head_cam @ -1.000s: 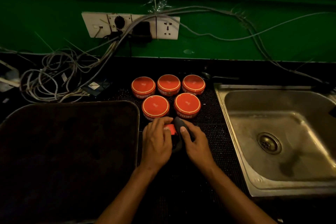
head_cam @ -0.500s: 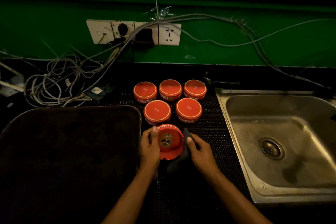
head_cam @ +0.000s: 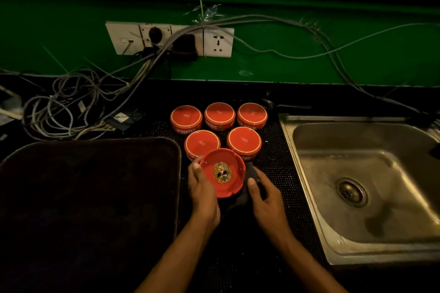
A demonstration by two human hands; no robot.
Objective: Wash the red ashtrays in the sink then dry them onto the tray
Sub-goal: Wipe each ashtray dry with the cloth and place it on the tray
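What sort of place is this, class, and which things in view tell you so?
Probably a bar or café wash-up counter: a steel sink, a serving tray, and five matching red ashtrays upturned on a black mat.

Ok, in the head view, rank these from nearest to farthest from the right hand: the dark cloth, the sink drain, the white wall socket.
1. dark cloth: gripped by the right hand, beside the held ashtray.
2. sink drain: off to the right, in the basin.
3. white wall socket: up on the green wall, beyond the upturned ashtrays.
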